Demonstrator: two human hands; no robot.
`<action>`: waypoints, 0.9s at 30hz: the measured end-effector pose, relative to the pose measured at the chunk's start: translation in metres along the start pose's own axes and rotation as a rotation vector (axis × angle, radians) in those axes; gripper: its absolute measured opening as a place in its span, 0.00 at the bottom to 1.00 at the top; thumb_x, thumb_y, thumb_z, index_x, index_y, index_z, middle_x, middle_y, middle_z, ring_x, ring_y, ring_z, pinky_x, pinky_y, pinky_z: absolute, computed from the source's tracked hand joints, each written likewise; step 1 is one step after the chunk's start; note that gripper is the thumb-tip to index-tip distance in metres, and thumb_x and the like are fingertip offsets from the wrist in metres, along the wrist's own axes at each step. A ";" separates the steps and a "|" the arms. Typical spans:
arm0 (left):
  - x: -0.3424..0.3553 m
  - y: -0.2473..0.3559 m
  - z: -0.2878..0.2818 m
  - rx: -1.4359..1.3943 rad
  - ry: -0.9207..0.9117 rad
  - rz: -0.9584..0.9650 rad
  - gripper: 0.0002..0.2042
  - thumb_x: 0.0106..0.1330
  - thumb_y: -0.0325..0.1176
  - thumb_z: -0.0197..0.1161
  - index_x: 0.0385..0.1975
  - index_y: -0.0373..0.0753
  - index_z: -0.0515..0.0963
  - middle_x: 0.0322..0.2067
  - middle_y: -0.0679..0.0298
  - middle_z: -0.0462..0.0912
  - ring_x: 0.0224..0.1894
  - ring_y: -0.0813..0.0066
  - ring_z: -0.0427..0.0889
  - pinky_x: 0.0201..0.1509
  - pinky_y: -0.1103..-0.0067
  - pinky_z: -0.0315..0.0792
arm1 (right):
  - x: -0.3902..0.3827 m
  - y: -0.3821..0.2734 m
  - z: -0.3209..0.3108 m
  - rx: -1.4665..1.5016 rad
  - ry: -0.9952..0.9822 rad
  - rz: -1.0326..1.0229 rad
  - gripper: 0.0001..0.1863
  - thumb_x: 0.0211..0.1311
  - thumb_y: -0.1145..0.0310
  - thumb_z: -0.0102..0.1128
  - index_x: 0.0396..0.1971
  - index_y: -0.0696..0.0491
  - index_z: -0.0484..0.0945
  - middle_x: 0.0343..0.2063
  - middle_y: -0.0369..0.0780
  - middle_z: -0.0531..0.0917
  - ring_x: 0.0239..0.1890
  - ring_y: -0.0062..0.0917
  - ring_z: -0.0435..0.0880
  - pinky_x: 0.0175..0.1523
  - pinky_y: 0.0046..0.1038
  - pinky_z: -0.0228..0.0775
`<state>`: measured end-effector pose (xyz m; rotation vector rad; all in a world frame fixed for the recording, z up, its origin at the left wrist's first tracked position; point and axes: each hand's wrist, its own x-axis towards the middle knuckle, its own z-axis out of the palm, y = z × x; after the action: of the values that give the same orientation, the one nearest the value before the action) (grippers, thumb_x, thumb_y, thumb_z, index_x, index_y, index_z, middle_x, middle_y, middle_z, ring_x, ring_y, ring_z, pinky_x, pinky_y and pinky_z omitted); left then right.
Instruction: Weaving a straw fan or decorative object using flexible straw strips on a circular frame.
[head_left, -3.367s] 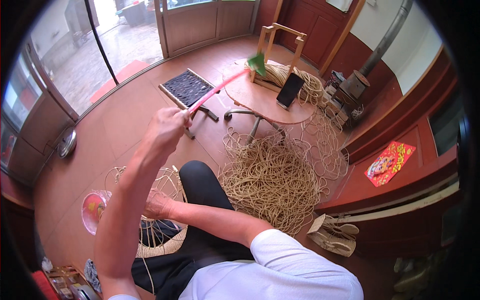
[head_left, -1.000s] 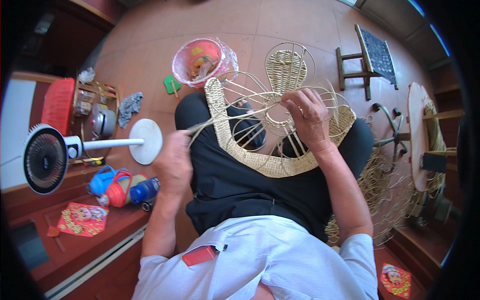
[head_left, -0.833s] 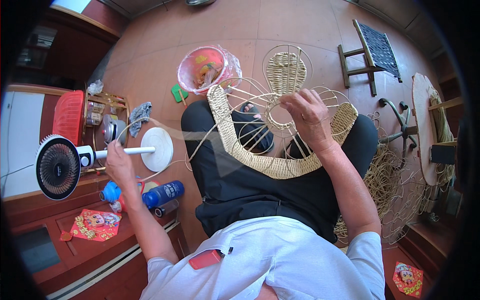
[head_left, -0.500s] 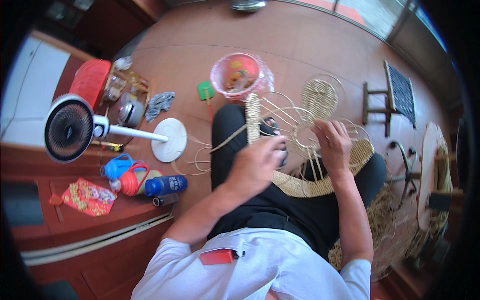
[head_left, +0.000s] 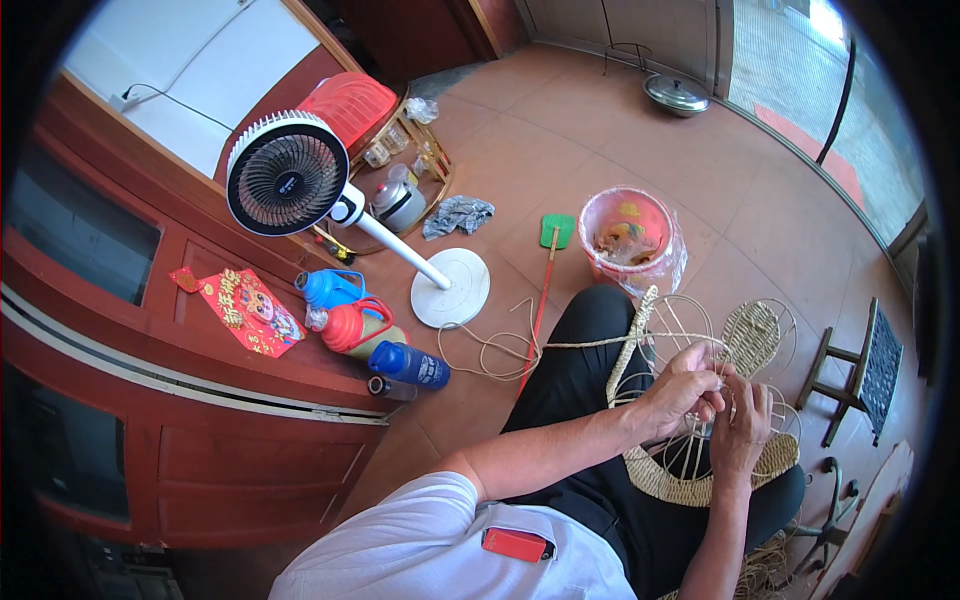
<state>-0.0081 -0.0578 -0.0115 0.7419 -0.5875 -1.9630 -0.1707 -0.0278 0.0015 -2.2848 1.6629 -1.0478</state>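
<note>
A straw-woven wire frame (head_left: 670, 482) lies across my lap. Its thick braided band curves round thin open wires, and an oval woven part (head_left: 751, 335) sits at its far end. Over the middle of the frame, my left hand (head_left: 682, 398) is closed on a straw cord (head_left: 600, 343). That cord trails left across my knee to loose loops on the floor. Right against it, my right hand (head_left: 741, 425) has its fingers pinched on the cord at the wires. The exact grip point is partly hidden by the fingers.
A pink lined bucket (head_left: 628, 240) stands beyond my knees, near a green swatter (head_left: 557, 232). To the left are a white fan (head_left: 440, 275), a blue bottle (head_left: 410, 364) and a red jug (head_left: 352, 328). A low stool (head_left: 862, 372) stands right.
My view has swung left, shifting the scene rightward. My hands were apart, the left blurred above the frame; now they meet over its middle, with the cord drawn across to them.
</note>
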 end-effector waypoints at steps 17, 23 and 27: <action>-0.035 -0.012 0.015 1.802 0.171 0.307 0.21 0.69 0.27 0.65 0.59 0.29 0.70 0.42 0.44 0.84 0.38 0.50 0.91 0.36 0.65 0.85 | -0.002 0.008 0.000 0.004 -0.017 0.048 0.16 0.60 0.83 0.58 0.47 0.54 0.83 0.38 0.46 0.80 0.43 0.45 0.80 0.49 0.46 0.73; -0.021 -0.015 0.004 1.952 0.254 0.625 0.15 0.67 0.28 0.66 0.51 0.32 0.76 0.38 0.54 0.81 0.34 0.58 0.90 0.34 0.71 0.84 | -0.003 0.011 0.003 0.002 -0.022 0.046 0.12 0.65 0.79 0.63 0.47 0.53 0.83 0.39 0.45 0.80 0.45 0.45 0.81 0.50 0.45 0.74; -0.025 -0.012 0.006 1.842 0.228 0.776 0.11 0.67 0.30 0.66 0.46 0.35 0.79 0.38 0.55 0.79 0.37 0.61 0.87 0.36 0.71 0.83 | -0.003 0.012 0.004 -0.014 0.000 0.031 0.12 0.65 0.78 0.65 0.47 0.53 0.83 0.40 0.45 0.80 0.44 0.45 0.81 0.50 0.45 0.74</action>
<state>-0.0095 -0.0301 -0.0088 1.3775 -2.1246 -0.1677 -0.1779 -0.0311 -0.0084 -2.2598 1.7056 -1.0325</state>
